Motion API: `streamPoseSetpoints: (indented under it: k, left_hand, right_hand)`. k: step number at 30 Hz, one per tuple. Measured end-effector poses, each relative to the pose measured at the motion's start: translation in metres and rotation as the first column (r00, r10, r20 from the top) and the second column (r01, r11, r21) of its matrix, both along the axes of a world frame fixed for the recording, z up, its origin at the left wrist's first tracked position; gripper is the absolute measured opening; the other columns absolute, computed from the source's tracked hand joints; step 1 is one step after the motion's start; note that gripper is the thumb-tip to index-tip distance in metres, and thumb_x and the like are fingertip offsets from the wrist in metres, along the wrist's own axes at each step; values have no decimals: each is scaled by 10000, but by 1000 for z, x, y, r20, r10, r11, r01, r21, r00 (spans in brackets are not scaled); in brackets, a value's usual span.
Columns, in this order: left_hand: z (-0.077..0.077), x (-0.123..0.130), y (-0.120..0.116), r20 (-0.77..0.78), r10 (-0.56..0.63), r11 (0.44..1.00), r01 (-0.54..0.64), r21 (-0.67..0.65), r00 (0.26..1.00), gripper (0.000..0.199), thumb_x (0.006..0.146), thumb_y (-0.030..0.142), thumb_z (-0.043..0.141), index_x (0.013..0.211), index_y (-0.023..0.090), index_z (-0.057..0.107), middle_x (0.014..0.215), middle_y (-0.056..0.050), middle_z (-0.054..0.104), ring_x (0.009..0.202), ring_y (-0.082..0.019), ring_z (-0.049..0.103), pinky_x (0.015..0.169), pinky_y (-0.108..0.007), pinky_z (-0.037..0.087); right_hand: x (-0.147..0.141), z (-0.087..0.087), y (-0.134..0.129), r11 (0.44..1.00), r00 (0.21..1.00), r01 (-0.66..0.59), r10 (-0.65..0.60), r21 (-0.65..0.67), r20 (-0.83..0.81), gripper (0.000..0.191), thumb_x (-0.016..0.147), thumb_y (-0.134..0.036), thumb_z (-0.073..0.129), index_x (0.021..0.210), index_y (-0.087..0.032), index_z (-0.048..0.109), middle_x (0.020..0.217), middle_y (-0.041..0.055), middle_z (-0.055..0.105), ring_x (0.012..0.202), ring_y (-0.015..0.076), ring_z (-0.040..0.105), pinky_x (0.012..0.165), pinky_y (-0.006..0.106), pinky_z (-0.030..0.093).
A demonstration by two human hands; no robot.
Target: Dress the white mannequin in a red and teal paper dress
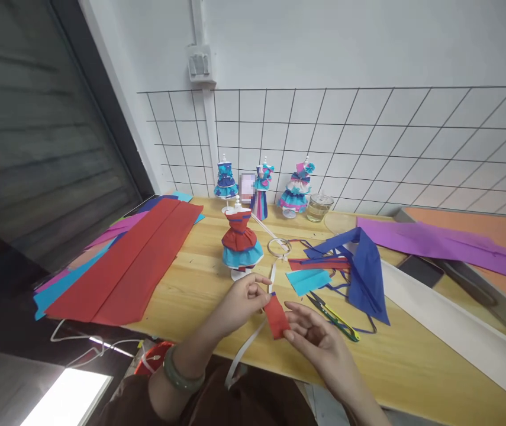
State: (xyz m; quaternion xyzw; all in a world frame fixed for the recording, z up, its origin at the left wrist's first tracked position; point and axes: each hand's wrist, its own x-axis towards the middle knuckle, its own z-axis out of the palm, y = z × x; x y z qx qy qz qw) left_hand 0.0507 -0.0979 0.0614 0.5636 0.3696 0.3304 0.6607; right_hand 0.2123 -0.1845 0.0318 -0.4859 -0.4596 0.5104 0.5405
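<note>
"Where is the red strip [276, 318]?"

"Between the two hands, by the front edge of the surface [199, 278], in from both corners. It slants, with its narrow blue band at the upper end."

"How is it held?"

"The left hand [244, 303] has thumb and finger pinched together on the upper end. The right hand [324, 344] seems lightly closed on the lower right corner, thumb in front, the other fingers curled beside it."

"What could go wrong?"

"I'd watch that right-hand hold. It takes in only a corner, so the lower end could slip or twist. If the two hands pulled unevenly, the thin cloth might crease, or the blue band could come askew."

"And the white ribbon [246, 350]?"

"It passes close to the strip and hangs over the front edge. A sleeve or wrist might catch it and drag it off. I can't tell whether it touches the strip."

"Anything else nearby?"

"The small dress form [240, 238], in red and light blue, stands upright just beyond the left hand; a careless knuckle could tip it. The scissors [336, 319] lie beside the right hand, with the light blue piece [309, 281] just past their tips. A sideways sweep might bump the blades or snag the dark blue cloth [370, 284] farther right."
</note>
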Motion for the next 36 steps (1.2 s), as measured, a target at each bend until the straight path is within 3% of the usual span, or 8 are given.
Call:
streamPoseSetpoints:
  k: [5, 10, 13, 20, 30, 36]
  left_hand:
    - [-4, -3, -11, 40, 42, 998, -40, -49, 998, 351, 691, 272, 653, 977, 128, 507, 590, 54, 551, 489, -78, 516, 528, -224, 427]
    - [-10, -4, -23, 22, 37, 996, -35, -81, 999, 386, 710, 323, 645, 1008, 145, 477, 595, 62, 562, 394, -78, 525, 421, -210, 437]
    - [-13, -4, -31, 23, 35, 995, -32, -96, 999, 387, 717, 309, 645, 1028, 151, 476, 581, 78, 533, 385, -73, 530, 404, -199, 448]
    - [-15, -4, -52, 59, 28, 996, -22, -92, 998, 379, 712, 280, 664, 1020, 139, 494, 651, 56, 543, 433, -64, 554, 415, -176, 451]
    - [-15, 3, -76, 22, 52, 999, -52, -9, 998, 337, 697, 213, 654, 998, 121, 534, 673, 35, 561, 556, -81, 569, 532, -213, 494]
    - [-11, 8, -84, 66, 72, 997, -74, 29, 995, 321, 680, 204, 670, 966, 123, 551, 675, 32, 563, 576, -80, 569, 560, -213, 496]
  right_hand:
    - [-3, -6, -11, 994, 992, -103, 101, 32, 78, 339, 760, -365, 676, 1063, -216, 640, 985, 88, 705, 893, 213, 660, 820, 367, 517]
    - [-5, -5, -21, 995, 964, -78, 61, 55, 258, 268, 765, -382, 657, 964, -208, 700, 890, 73, 719, 817, 205, 663, 748, 330, 540]
    - [-5, -4, -27, 997, 959, -37, 16, 67, 282, 270, 733, -421, 680, 890, -208, 730, 864, 75, 733, 805, 218, 675, 730, 329, 552]
    - [-4, -4, -45, 999, 976, -10, -1, 50, 216, 298, 697, -474, 696, 808, -205, 758, 818, 81, 761, 775, 242, 705, 727, 347, 567]
    - [4, -10, -72, 993, 961, -114, 113, -10, 254, 175, 743, -384, 688, 812, -240, 760, 834, 47, 758, 784, 208, 693, 721, 280, 543]
    - [9, -12, -83, 984, 961, -179, 179, -19, 210, 215, 740, -314, 712, 941, -239, 727, 919, 49, 742, 845, 188, 669, 786, 290, 521]
